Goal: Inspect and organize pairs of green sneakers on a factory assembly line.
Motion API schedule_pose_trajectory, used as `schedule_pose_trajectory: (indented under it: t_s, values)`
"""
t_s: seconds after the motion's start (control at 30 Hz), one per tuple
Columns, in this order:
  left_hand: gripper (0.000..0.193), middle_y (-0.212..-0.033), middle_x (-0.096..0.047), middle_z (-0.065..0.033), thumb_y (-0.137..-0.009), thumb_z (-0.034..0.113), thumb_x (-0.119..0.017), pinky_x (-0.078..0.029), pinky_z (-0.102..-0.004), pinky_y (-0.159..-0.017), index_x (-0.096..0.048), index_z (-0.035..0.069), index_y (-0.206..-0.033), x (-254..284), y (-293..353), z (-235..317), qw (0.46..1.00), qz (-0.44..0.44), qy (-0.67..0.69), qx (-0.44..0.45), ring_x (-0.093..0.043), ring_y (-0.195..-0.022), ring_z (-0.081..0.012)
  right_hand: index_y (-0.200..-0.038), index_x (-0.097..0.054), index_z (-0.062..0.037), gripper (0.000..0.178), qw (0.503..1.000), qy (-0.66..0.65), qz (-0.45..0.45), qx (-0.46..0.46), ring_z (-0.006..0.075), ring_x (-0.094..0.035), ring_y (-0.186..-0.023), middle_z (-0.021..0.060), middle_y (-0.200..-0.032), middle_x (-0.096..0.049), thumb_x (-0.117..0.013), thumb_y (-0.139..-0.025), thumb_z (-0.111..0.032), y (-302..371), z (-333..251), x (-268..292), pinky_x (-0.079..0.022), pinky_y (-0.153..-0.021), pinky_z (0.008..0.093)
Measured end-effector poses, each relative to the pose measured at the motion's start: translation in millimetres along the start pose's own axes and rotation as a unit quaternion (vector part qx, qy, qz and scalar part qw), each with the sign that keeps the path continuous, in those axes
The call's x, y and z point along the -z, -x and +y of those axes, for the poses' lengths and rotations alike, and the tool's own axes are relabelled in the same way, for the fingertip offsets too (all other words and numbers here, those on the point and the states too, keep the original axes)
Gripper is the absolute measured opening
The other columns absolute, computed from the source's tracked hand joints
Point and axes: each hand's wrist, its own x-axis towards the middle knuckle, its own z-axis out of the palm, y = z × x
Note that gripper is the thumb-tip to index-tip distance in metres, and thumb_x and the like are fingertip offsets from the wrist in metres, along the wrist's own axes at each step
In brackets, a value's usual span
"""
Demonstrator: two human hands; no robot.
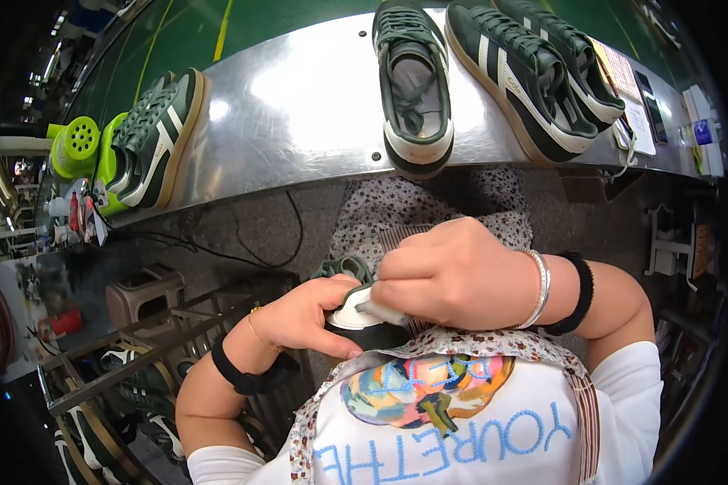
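In my lap, close to my body, is a dark green sneaker (354, 314) with a white patch at its near end. My left hand (303, 317) is closed around its side, thumb along the near edge. From the right, my right hand (461, 279) is closed with the fingers bunched, pressing a small pale piece (383, 314) against the white patch. Whether that piece is a cloth or a pad I cannot tell, as the fingers cover most of it. Green laces (344, 268) show beyond my left hand.
On the metal table (291, 89) ahead stand a single green sneaker (416, 89), a pair (514, 77) to its right and more sneakers (163, 145) at the left by a lime-green device (79, 147). A rack (121, 372) of shoes is at my left. Cables (243, 242) lie under the table.
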Motion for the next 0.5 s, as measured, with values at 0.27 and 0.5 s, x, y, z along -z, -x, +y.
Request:
schedule_pose_trajectory:
  t_s: [0.27, 0.5]
  values:
    - [0.048, -0.091, -0.056, -0.0064, -0.059, 0.019, -0.077, -0.038, -0.0286, -0.08, -0.06, 0.003, -0.101, 4.0, 0.4, -2.9, 0.999, -0.013, -0.028, -0.024, -0.049, -0.087, -0.018, -0.073, -0.053, -0.0076, 0.01, 0.999, -0.035, 0.004, 0.013, 0.0164, -0.056, -0.063, 0.0019, -0.07, -0.049, -0.057, -0.064, -0.01, -1.3, -3.5, 4.6, -0.045, -0.049, 0.0285]
    - [0.047, -0.091, -0.057, -0.0072, -0.06, 0.022, -0.077, -0.039, -0.029, -0.078, -0.061, 0.003, -0.099, 5.5, -0.9, -7.3, 0.996, -0.014, -0.065, -0.062, -0.05, -0.085, -0.0182, -0.074, -0.053, -0.0064, 0.014, 0.997, 0.031, -0.042, -0.053, 0.0176, -0.056, -0.064, 0.0012, -0.069, -0.049, -0.06, -0.063, -0.012, 26.5, 16.8, 5.2, -0.046, -0.051, 0.0283]
